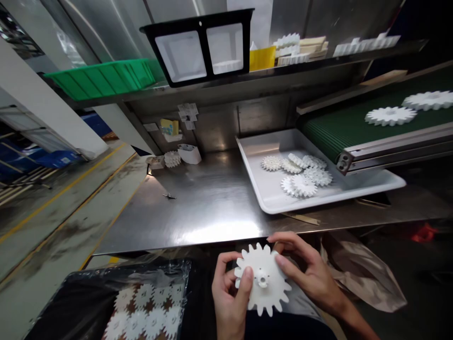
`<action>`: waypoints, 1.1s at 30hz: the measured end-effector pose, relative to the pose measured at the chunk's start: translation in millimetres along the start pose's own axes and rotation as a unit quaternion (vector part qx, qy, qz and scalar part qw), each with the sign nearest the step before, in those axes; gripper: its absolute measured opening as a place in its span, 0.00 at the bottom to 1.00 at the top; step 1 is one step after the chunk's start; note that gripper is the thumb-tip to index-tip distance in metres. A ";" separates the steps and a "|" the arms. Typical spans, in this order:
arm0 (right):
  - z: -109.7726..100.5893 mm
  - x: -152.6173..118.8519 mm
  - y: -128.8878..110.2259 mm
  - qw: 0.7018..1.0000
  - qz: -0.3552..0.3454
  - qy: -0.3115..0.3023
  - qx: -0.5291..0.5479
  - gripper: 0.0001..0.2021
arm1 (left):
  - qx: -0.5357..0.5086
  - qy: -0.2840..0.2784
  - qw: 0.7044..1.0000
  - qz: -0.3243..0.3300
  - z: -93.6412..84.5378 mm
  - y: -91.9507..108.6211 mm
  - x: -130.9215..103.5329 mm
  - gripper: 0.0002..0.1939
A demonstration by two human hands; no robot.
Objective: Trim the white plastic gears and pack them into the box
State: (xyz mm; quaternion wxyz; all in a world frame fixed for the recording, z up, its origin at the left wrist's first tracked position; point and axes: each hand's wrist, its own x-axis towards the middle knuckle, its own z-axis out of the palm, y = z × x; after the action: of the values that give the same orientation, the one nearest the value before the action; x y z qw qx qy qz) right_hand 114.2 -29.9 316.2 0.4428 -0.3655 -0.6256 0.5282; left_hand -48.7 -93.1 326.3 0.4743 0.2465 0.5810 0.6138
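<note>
A white toothed gear wheel [267, 292] with a small hub hole is held up in front of the table's near edge. My left hand [230, 293] grips its left side, the thumb pressed on its face and the fingers behind. On the upper right, my right hand [307, 269] has its thumb against the teeth, with the fingers curled around that edge. Below left, a box lined with black plastic [60, 302] holds rows of similar white gears [136, 323]. More loose gears [304, 185] lie in a white tray [256, 189] on the table.
A green conveyor belt [339, 125] carrying gears [389, 116] ends above the tray at right. A small metal tool [169, 196] lies on the steel table [208, 203]. The shelf above bears a green bin [102, 80] and a black-framed container [203, 52].
</note>
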 end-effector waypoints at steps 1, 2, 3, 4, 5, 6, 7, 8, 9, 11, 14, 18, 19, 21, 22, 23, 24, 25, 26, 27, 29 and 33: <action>-0.7 0.8 0.3 1.000 -0.013 -0.004 -0.007 0.12 | -0.006 0.000 1.000 -0.003 0.7 0.7 -0.4 0.29; -1.4 1.3 0.6 1.000 -0.023 -0.005 -0.010 0.12 | -0.014 0.001 1.000 -0.004 1.6 1.4 -1.0 0.29; -2.0 1.6 0.7 0.999 -0.030 -0.005 -0.010 0.12 | -0.022 0.003 1.000 -0.004 2.6 2.2 -1.7 0.28; -2.7 1.5 0.9 0.999 -0.035 -0.005 -0.008 0.12 | -0.031 0.006 1.000 -0.005 3.7 2.7 -2.5 0.28; -3.3 1.2 1.0 0.999 -0.040 -0.005 -0.008 0.12 | -0.038 0.009 0.999 -0.006 4.7 3.1 -3.3 0.28; -4.0 0.6 1.2 0.999 -0.046 -0.003 -0.009 0.13 | -0.044 0.011 0.999 -0.007 5.5 3.3 -4.1 0.28; -4.6 -0.1 1.7 0.999 -0.053 -0.003 -0.011 0.14 | -0.050 0.012 0.999 -0.009 6.2 3.2 -4.8 0.28; -5.2 -0.9 2.4 0.998 -0.061 -0.001 -0.014 0.16 | -0.055 0.012 0.998 -0.011 6.7 2.9 -5.3 0.28; -5.7 -1.7 3.3 0.997 -0.069 0.002 -0.018 0.17 | -0.059 0.012 0.998 -0.013 6.9 2.3 -5.6 0.28; -6.2 -3.0 5.9 0.996 -0.081 0.012 -0.027 0.16 | -0.064 0.010 0.998 -0.014 6.9 0.8 -5.8 0.27; -6.0 -4.2 9.9 0.995 -0.089 0.019 -0.031 0.13 | -0.069 0.011 0.997 -0.012 6.6 -1.8 -5.3 0.27; -5.0 -5.1 13.2 0.994 -0.101 0.028 -0.025 0.10 | -0.078 0.013 0.997 -0.014 7.2 -3.8 -5.4 0.28; -4.8 -5.1 13.6 0.994 -0.104 0.031 -0.026 0.09 | -0.079 0.013 0.997 -0.014 7.4 -3.9 -5.6 0.28; -4.2 -5.0 14.2 0.993 -0.108 0.035 -0.026 0.08 | -0.079 0.011 0.997 -0.013 7.9 -3.8 -6.1 0.28; -3.9 -4.8 14.5 0.993 -0.111 0.037 -0.025 0.08 | -0.080 0.009 0.997 -0.012 8.1 -3.7 -6.4 0.28; -3.5 -4.6 14.9 0.992 -0.115 0.039 -0.023 0.08 | -0.081 0.008 0.997 -0.011 8.2 -3.7 -6.5 0.28; -3.0 -4.5 15.3 0.992 -0.117 0.042 -0.021 0.07 | -0.083 0.006 0.996 -0.010 8.2 -3.9 -6.7 0.28; -2.5 -4.5 15.7 0.992 -0.120 0.046 -0.018 0.07 | -0.085 0.006 0.996 -0.010 8.1 -4.3 -6.7 0.28; -2.0 -4.5 16.2 0.991 -0.122 0.050 -0.015 0.07 | -0.087 0.006 0.996 -0.010 7.9 -4.9 -6.6 0.28; -1.6 -4.6 16.7 0.991 -0.124 0.054 -0.014 0.06 | -0.088 0.006 0.996 -0.011 7.6 -5.7 -6.5 0.28; -0.8 -5.1 17.6 0.990 -0.127 0.064 -0.014 0.06 | -0.089 0.007 0.996 -0.010 7.0 -7.5 -6.1 0.28; -0.3 -5.4 18.9 0.989 -0.130 0.073 -0.017 0.07 | -0.090 0.007 0.996 -0.004 5.6 -10.6 -5.6 0.28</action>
State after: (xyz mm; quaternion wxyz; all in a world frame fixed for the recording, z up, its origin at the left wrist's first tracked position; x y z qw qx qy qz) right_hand 116.2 -31.4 296.7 0.5462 -0.3264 -0.6421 0.4277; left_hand -38.4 -96.6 318.9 0.4935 0.1962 0.5275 0.6631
